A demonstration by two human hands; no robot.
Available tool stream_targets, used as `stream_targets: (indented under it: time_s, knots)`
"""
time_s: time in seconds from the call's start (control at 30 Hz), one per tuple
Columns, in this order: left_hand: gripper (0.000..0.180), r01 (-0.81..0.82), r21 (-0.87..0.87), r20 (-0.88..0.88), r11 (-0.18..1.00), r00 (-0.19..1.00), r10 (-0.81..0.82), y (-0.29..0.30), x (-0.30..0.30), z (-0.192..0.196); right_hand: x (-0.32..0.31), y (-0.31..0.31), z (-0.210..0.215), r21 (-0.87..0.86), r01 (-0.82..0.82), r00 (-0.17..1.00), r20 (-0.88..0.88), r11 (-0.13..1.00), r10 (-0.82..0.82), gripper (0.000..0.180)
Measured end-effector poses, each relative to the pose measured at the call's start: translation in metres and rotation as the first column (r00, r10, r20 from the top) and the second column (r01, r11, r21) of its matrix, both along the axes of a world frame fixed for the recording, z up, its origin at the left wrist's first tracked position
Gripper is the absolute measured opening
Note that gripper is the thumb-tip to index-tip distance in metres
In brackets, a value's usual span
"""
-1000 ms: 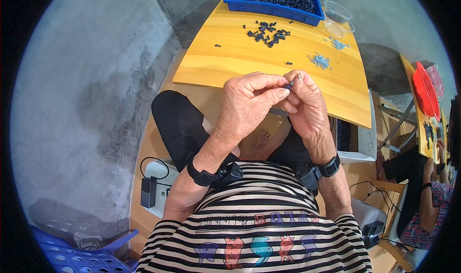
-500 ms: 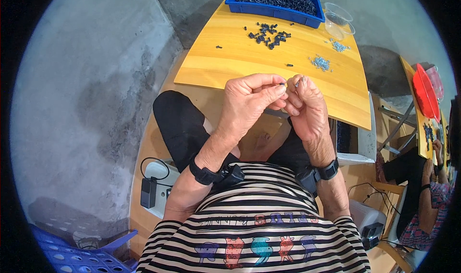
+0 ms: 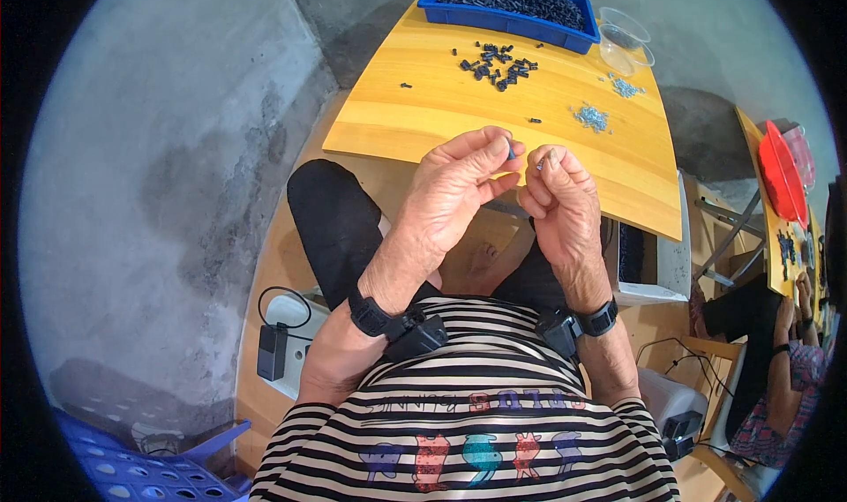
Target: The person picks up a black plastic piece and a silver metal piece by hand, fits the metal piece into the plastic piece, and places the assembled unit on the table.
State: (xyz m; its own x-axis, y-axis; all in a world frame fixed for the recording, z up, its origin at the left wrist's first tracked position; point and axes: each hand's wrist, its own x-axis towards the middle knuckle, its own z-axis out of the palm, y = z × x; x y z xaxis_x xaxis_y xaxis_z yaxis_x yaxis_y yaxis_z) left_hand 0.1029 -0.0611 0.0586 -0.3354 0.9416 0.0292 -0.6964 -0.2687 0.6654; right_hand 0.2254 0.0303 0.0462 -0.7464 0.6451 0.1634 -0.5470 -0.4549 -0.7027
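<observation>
— Small black plastic part (image 3: 511, 152): where is it just now?

— Pinched at the fingertips of the left hand (image 3: 459, 184), held up in front of the chest, above the near edge of the yellow table (image 3: 423, 114). The hand is closed round it; only a dark tip shows past the thumb and forefinger.

— And the other hand?

— The right hand (image 3: 558, 193) is curled into a loose fist just beside the left, apart by a narrow gap. It grips a tiny silvery metal piece (image 3: 540, 161) between thumb and forefinger, pointed toward the black part. The two pieces are near but not touching.

— What does the black part look like?

— Short, dark, stubby; too small to tell more. It matches the loose black parts (image 3: 494, 63) scattered on the far half of the table and the heap in the blue tray (image 3: 441, 10) behind them.

— How far along would you judge the work?

— Early, I would say. The tray is full and the scattered pile is sizeable. Two small heaps of silvery metal pieces (image 3: 591, 116) lie to the right, by a clear plastic tub (image 3: 625, 41). I can make out no pile of joined pieces, so most seems left to do.

— Anyone else about?

— At the right rim, another person's arm (image 3: 781, 361) by a second table with a red tray (image 3: 781, 171).
</observation>
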Motion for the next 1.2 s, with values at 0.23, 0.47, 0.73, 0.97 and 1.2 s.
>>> stream_targets:
  time_s: [0.23, 0.47, 0.73, 0.97, 1.2]
  knots:
    - [0.018, -0.063, -0.068, 0.035, 0.996, 0.997, 0.066, 0.002, 0.002, -0.007, -0.001, -0.001, 0.000, 0.017, 0.022, 1.000, 0.021, 1.000, -0.022, 0.016]
    - [0.020, -0.053, -0.110, 0.012, 0.993, 0.998, 0.054, 0.003, 0.008, -0.005, 0.000, -0.001, 0.001, 0.039, 0.037, 0.999, 0.024, 0.999, -0.038, 0.015]
    - [0.021, -0.017, -0.138, -0.027, 0.990, 1.000, 0.014, 0.003, 0.008, -0.005, -0.001, 0.001, 0.005, 0.034, 0.098, 0.995, 0.034, 0.995, -0.099, 0.014]
    - [0.022, -0.005, -0.155, -0.011, 0.988, 1.000, 0.004, 0.003, 0.013, -0.001, -0.004, 0.000, 0.006, 0.060, 0.155, 0.987, 0.038, 0.986, -0.157, 0.013]
    - [0.022, -0.003, -0.148, 0.024, 0.989, 1.000, 0.006, 0.004, 0.016, -0.002, -0.006, -0.001, 0.002, 0.121, 0.191, 0.980, 0.026, 0.974, -0.195, 0.012]
